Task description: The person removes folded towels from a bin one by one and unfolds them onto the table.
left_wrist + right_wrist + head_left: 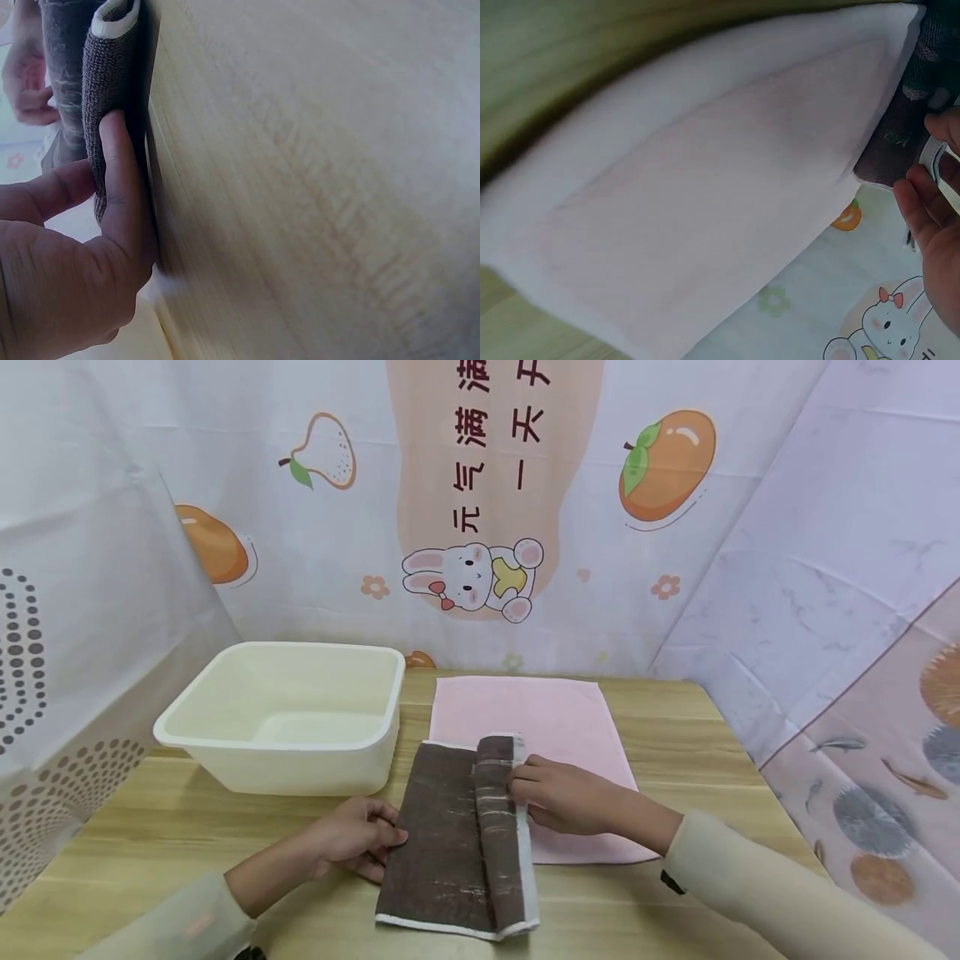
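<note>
A person's left hand (352, 841) has the left edge of a brown cloth (438, 835) lightly pinched, thumb on one side and a nearly straight finger on the other. The right hand (566, 795), its fingers bent and drawn close to the thumb, pinches the pale edge of a narrow strip turned over on the cloth's right side. The cloth lies on the wood-grained table (675, 727) in front of the person, partly over a pink towel (517, 706). Its weave looks coarse up close (the left wrist view shows the ribbing), with white trim and thin, pale streaks. The towel is soft-looking and spread flat, with a paler border. To the left stands a smooth, cream tub (300, 768), rectangular with rounded corners.
</note>
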Demonstrator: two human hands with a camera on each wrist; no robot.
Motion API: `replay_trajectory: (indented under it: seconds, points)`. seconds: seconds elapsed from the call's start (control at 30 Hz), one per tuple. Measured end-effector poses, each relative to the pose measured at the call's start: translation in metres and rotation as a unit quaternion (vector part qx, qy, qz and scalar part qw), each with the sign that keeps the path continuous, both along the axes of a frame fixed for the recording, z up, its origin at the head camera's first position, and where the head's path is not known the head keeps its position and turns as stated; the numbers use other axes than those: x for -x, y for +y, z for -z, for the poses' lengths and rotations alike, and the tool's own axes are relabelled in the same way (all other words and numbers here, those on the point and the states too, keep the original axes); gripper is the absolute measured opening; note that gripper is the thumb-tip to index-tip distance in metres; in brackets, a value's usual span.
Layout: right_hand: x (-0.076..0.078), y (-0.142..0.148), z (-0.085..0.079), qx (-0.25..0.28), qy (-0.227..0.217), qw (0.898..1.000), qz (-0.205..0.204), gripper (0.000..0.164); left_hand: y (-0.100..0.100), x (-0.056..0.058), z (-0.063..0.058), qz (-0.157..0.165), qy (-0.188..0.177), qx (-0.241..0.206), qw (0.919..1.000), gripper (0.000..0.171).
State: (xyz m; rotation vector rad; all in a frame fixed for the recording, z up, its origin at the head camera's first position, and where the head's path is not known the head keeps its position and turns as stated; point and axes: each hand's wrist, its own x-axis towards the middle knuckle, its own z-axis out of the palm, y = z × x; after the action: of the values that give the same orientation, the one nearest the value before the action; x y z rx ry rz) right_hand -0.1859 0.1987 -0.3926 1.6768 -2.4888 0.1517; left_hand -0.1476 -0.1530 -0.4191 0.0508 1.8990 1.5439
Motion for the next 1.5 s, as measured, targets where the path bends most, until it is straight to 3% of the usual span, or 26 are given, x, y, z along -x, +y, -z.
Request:
replay_trajectory:
  seconds: [0.27, 0.6, 0.83, 0.97, 1.13, 1.2, 1.27, 1.33, 1.43, 1.47, 1.5]
  points:
    - [-0.006, 0.029, 0.008, 0.008, 0.013, 1.000, 0.013, 0.023, 0.000, 0.001, 0.001, 0.003, -0.001, 0.005, 1.0000, 0.024]
    - [-0.012, 0.054, 0.022, -0.008, -0.006, 0.999, 0.047, 0.020, 0.002, 0.001, 0.000, -0.001, 0.004, 0.010, 0.9999, 0.024]
    - [-0.014, 0.061, 0.024, 0.010, -0.067, 0.995, 0.070, 0.018, 0.006, 0.001, -0.001, -0.014, 0.010, 0.027, 0.9995, 0.023]
    - [-0.014, 0.058, 0.023, 0.057, -0.138, 0.982, 0.117, 0.018, 0.010, 0.003, 0.001, -0.024, 0.013, 0.036, 0.9990, 0.021]
    - [-0.018, 0.051, 0.020, 0.101, -0.192, 0.951, 0.221, 0.032, 0.013, 0.004, 0.000, -0.022, 0.018, 0.022, 0.9994, 0.020]
    - [-0.020, 0.048, 0.019, 0.106, -0.223, 0.932, 0.266, 0.041, 0.014, 0.005, -0.002, -0.019, 0.019, 0.013, 0.9996, 0.021]
    - [-0.021, 0.046, 0.016, 0.118, -0.290, 0.897, 0.314, 0.049, 0.015, 0.007, -0.003, -0.018, 0.019, 0.007, 0.9996, 0.023]
    - [-0.022, 0.042, 0.015, 0.147, -0.381, 0.838, 0.362, 0.056, 0.016, 0.008, -0.004, -0.020, 0.018, 0.004, 0.9996, 0.024]
    - [-0.023, 0.038, 0.013, 0.218, -0.507, 0.729, 0.405, 0.063, 0.017, 0.011, -0.004, -0.025, 0.018, 0.005, 0.9995, 0.024]
    - [-0.023, 0.036, 0.013, 0.243, -0.537, 0.695, 0.411, 0.062, 0.018, 0.011, -0.004, -0.027, 0.018, 0.005, 0.9995, 0.025]
    - [-0.022, 0.034, 0.013, 0.264, -0.561, 0.668, 0.412, 0.061, 0.018, 0.012, -0.004, -0.029, 0.018, 0.005, 0.9994, 0.025]
